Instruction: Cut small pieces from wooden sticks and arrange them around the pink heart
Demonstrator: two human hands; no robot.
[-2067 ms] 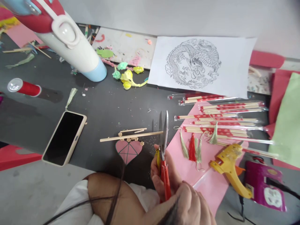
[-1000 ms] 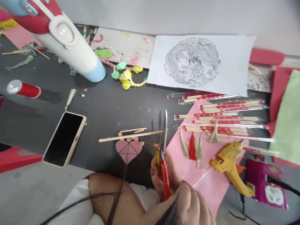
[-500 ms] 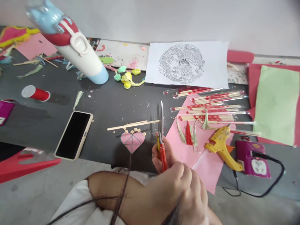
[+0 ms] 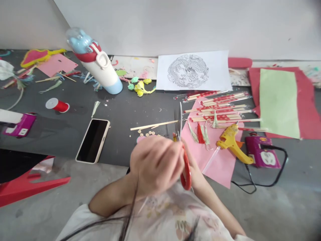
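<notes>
My right hand (image 4: 192, 155) is closed on a pair of scissors (image 4: 186, 172) with red handles, blades pointing up and away over the table. In front of it my left hand (image 4: 157, 164) is curled into a fist, its fingers beside the scissors' pivot; whatever it may hold is hidden. Thin wooden sticks (image 4: 154, 126) lie just beyond, one end by the blades. Small flower-shaped beads (image 4: 150, 133) sit below the sticks. Only the top edge of a pink paper heart (image 4: 140, 138) shows, the left hand covering the rest.
Right of the scissors, packaged red-wrapped sticks (image 4: 223, 100), tassels (image 4: 200, 134) and a yellow glue gun (image 4: 229, 140) lie on or near pink paper (image 4: 220, 175). A phone (image 4: 92, 140), red thread spool (image 4: 57, 105) and water bottle (image 4: 102, 72) stand leftward. A dragon drawing (image 4: 188, 72) lies behind.
My left hand has moved left and forward, from across my right forearm to beside the scissors, and now covers most of the heart. The camera view has shifted.
</notes>
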